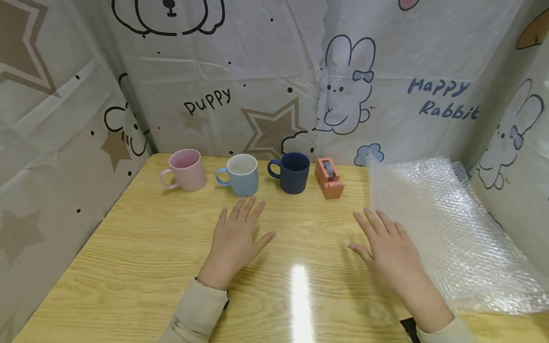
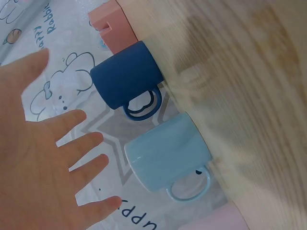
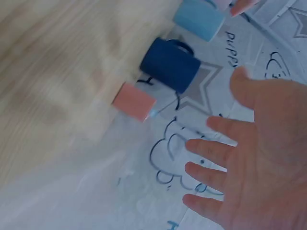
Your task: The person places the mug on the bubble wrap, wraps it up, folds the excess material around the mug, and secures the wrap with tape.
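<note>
My left hand (image 1: 235, 238) is spread palm down in front of the light blue mug (image 1: 243, 177), holding nothing. To the right my right hand (image 1: 388, 250), fingers also spread, overlaps the left edge of the bubble wrap (image 1: 446, 228) in the head view. A pink mug (image 1: 190, 172) stands at the left of the row, and a dark blue mug (image 1: 295, 175) stands right of the light blue one. Each mug is upright with its handle pointing left. Beside the dark blue mug sits an orange tape dispenser (image 1: 330, 180). Both palms face the cameras in the wrist views.
The mugs and dispenser line the back of a wooden table (image 1: 141, 267). Behind them hangs a printed cloth (image 1: 274, 71) with rabbits, stars and lettering, which also closes off both sides. Bubble wrap sheets cover the table's right part.
</note>
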The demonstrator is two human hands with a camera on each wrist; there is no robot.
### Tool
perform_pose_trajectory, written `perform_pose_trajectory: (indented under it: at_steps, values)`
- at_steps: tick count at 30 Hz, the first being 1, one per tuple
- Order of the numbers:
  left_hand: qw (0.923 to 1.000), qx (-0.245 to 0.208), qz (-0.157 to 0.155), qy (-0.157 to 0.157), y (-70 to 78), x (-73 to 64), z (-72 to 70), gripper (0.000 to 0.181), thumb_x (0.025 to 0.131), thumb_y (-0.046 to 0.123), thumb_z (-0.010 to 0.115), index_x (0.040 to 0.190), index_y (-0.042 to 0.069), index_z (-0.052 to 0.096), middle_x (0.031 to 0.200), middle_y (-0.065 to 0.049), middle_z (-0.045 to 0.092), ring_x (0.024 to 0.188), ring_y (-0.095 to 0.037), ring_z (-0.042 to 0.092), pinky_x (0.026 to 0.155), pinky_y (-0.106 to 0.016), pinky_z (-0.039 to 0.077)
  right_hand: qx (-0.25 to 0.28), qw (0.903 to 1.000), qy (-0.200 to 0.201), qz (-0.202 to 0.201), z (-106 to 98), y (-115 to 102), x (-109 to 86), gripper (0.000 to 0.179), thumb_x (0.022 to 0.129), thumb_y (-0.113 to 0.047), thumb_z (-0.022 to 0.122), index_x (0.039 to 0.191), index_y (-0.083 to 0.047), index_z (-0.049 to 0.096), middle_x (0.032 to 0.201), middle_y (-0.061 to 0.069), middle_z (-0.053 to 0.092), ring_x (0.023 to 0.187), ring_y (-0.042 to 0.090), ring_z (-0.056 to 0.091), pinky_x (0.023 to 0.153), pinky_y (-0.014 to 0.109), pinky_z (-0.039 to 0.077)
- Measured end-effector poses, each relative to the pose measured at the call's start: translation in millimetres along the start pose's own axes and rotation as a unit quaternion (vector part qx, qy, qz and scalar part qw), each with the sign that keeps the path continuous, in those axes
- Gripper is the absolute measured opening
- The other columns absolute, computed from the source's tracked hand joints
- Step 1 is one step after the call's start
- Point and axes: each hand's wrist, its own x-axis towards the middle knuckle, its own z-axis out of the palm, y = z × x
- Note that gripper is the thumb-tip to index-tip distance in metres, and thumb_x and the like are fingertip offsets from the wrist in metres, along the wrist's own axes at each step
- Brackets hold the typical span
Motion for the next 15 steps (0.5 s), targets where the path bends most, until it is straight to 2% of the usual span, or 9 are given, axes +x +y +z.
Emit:
perform_pose_trajectory:
  at_steps: [6, 15]
  values:
    - [1.0000, 0.000, 0.006, 0.006, -1.6, 0.2, -1.1, 0.068, 0.096, 0.055, 0.056, 0.150, 0.015, 0.044, 0.156, -0.011, 0.037, 0.145, -0.033, 0.030, 0.115, -0.061, 0.021, -0.005, 0.9996, 0.025, 0.012, -3, 23, -17.0, 0.056, 0.096, -0.032, 0.064, 0.140, 0.001, 0.051, 0.142, 0.027, 0.048, 0.132, 0.047, 0.041, 0.106, 0.064, 0.032]
    - [0.9996, -0.007, 0.018, 0.021, -0.9, 0.8, -3.1, 0.062, 0.097, 0.052, 0.056, 0.145, 0.015, 0.050, 0.152, -0.009, 0.043, 0.142, -0.030, 0.034, 0.115, -0.058, 0.025, 0.028, 0.9973, 0.057, 0.035, -1, 44, -36.3, 0.043, 0.094, -0.025, 0.068, 0.127, 0.001, 0.062, 0.126, 0.025, 0.062, 0.110, 0.048, 0.059, 0.090, 0.063, 0.046]
